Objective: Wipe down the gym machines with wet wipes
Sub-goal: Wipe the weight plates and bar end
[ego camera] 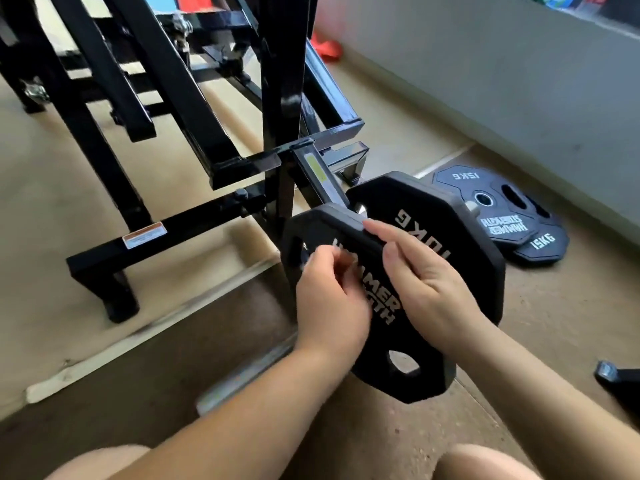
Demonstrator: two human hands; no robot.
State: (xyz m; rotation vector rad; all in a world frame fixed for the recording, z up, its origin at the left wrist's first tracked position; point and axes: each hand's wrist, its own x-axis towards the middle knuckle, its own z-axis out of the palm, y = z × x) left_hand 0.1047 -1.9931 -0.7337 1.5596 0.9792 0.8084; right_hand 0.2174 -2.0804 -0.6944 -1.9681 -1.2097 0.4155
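The left hand [329, 299] has its fingers curled in toward the thumb in front of the near weight plate [322, 226]. The fingertips are smeared by motion, so I cannot tell whether they pinch anything. The right hand [422, 282] lies loose with nearly straight fingers, holding nothing, its fingertips resting on the plate's upper edge.

That plate is black and many-sided, with white "HAMMER" lettering partly covered by both hands and a round grip hole near its lower edge. It stands upright, just in front of a second plate [426, 230] marked "10KG". Both sit at the low near end of the gym machine [194, 116].

The machine is glossy black square tubing, with slanted beams crossing one another. A warning label [143, 235] is on its low foot rail and a pale yellow sticker [317, 168] on the arm leading to the plates. Its upper part is cut off by the top edge. What the plates are mounted on is hidden behind them.

Two "15KG" plates [485, 188] lie flat and overlapping on the tan floor [52, 202] beside the grey wall [519, 81]. A dark object [620, 379] at the floor's right edge is cut off and cannot be made out.
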